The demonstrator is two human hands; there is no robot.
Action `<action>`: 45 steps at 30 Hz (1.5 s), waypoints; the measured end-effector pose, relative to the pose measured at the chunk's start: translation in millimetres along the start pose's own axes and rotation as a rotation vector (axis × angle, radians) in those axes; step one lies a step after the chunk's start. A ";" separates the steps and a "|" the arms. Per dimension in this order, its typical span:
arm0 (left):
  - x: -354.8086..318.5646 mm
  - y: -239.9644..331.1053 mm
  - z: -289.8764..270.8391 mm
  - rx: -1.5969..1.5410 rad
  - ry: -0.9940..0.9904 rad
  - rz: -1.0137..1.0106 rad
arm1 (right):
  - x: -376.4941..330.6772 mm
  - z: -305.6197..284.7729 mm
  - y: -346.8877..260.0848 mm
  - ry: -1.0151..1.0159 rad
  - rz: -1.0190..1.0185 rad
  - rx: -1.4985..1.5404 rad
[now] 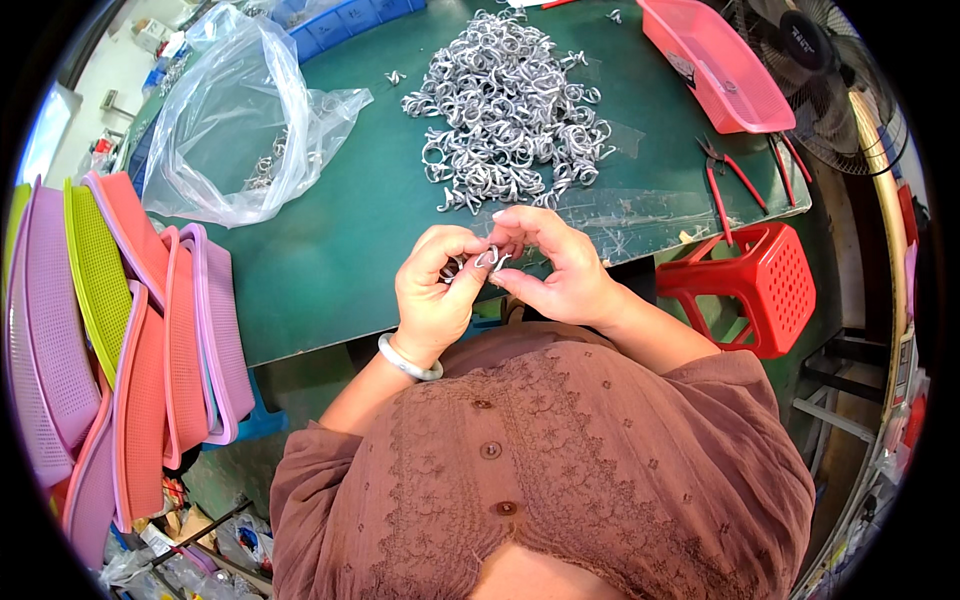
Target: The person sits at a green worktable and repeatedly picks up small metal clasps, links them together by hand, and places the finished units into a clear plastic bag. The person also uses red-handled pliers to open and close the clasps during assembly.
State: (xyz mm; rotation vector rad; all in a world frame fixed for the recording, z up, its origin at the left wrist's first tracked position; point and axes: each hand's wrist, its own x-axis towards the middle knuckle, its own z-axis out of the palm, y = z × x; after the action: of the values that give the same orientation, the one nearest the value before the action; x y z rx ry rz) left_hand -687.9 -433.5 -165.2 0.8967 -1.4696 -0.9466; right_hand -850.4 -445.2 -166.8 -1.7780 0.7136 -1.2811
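Observation:
Near the front edge of the table, my two hands meet. My left hand (436,285) is closed, pinching small curled silver metal rings (489,258) between thumb and fingers. A darker ring shape shows inside its curled fingers, partly hidden. My right hand (562,262) comes from the other side, its thumb and fingertips closed on the same small metal pieces. How many pieces are held I cannot make out. Just beyond my hands lies a large heap of similar silver rings (515,105), tangled together on the green tabletop (330,270).
A transparent plastic bag (225,130) with a few rings stands back left. Stacked baskets (140,400) crowd the left side. Red-handled pliers (735,180) and a pink basket (715,65) sit right, with a red stool (780,290) below and a fan (810,60) beyond.

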 end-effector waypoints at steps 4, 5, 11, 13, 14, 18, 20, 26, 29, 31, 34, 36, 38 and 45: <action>-3.4 0.4 0.3 -0.134 0.005 -0.191 | 2.2 -0.1 -1.2 0.003 -0.029 -0.050; -4.7 -0.6 -0.5 -0.172 0.013 -0.256 | 3.2 -0.5 -1.8 0.002 -0.043 -0.067; -3.2 1.6 -3.5 -0.292 0.044 -0.445 | 7.5 -4.7 -5.8 -0.013 -0.070 -0.187; -2.3 0.8 -5.4 -0.310 0.034 -0.466 | 8.3 -5.8 -5.4 -0.003 -0.078 -0.189; -2.0 -0.2 -5.9 -0.329 0.032 -0.473 | 8.8 -6.7 -5.0 0.003 -0.084 -0.193; -2.4 -3.2 -8.6 -0.332 0.059 -0.563 | 7.5 -20.7 -8.3 0.004 -0.011 -0.185; -4.5 -1.8 -12.6 -0.347 0.061 -0.580 | 15.2 -43.5 -8.3 0.070 -0.100 -0.383; -4.0 -5.0 -13.5 -0.399 0.022 -0.572 | 56.6 -173.5 -11.8 0.549 -0.044 -0.963; -0.6 -5.8 -10.2 -0.405 0.001 -0.576 | 65.4 -240.1 -8.4 0.627 -0.003 -1.283; 0.5 -5.8 -10.6 -0.403 0.005 -0.583 | 65.9 -236.4 -4.0 0.560 -0.147 -1.420; -0.5 -5.2 -11.6 -0.402 0.015 -0.599 | 55.8 -178.7 -5.8 0.353 -0.047 -1.057; -0.1 -4.3 -12.7 -0.396 0.008 -0.608 | 37.7 -129.1 -7.8 0.107 0.024 -0.847; 1.3 -3.7 -12.6 -0.385 -0.012 -0.626 | 16.8 -91.4 1.6 -0.061 0.031 -0.803; 2.5 -1.3 -13.8 -0.384 -0.032 -0.648 | 5.3 -46.6 21.4 0.054 0.063 -0.875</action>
State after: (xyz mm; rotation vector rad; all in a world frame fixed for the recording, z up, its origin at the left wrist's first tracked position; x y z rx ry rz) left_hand -674.4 -437.3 -164.5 1.0865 -0.9687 -1.6582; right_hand -892.5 -473.7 -175.5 -2.3616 1.5074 -1.0362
